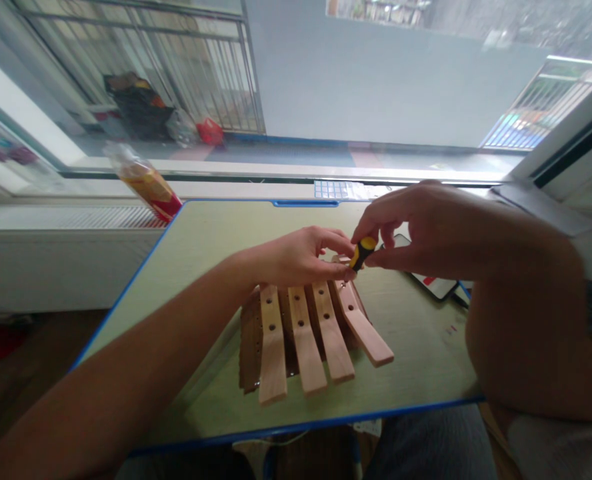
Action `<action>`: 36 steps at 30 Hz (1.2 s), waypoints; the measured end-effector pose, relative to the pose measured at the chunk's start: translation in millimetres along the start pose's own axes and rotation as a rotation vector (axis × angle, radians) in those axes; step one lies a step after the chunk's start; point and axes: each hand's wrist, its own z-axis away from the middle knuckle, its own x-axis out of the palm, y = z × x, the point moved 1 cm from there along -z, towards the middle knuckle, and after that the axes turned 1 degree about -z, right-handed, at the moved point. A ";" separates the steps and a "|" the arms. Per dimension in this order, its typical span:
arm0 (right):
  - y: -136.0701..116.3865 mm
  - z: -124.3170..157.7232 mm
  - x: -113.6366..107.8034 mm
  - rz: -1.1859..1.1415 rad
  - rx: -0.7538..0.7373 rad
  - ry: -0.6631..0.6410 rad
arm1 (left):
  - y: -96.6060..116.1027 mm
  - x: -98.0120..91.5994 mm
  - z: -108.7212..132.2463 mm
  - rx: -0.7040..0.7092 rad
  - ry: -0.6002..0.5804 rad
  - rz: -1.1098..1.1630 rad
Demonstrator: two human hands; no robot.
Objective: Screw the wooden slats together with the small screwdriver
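Note:
My right hand (pixel 416 230) grips a screwdriver (pixel 362 253) with a yellow and black handle, tilted over the far right wooden piece. Against the lower end of the handle, the thumb and fingers of my left hand (pixel 311 257) are pinched together. The screwdriver's tip is hidden. Beneath are several pale angled wooden slats (pixel 275 360), each with dark round holes, lying side by side across a brown ridged base (pixel 250 340). Near my left thumb, a small shiny bit of metal (pixel 343 285) shows on the rightmost slat (pixel 371 337).
The light table (pixel 211 227) has a blue edge. A phone (pixel 433 283) lies right of the slats, partly under my right arm. Past the far left corner stands a bottle (pixel 151 187) with a yellow and red label. A window and sill run behind the table.

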 end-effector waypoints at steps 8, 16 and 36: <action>2.8 -3.5 1.3 0.097 0.072 0.006 | 3.6 -0.9 0.4 0.007 -0.010 -0.004; 1.6 -6.9 3.2 0.132 0.111 0.034 | 2.9 -0.8 0.3 0.002 0.005 -0.016; 6.8 -2.9 0.9 0.034 -0.009 -0.018 | -0.1 -0.4 0.9 -0.013 0.002 0.005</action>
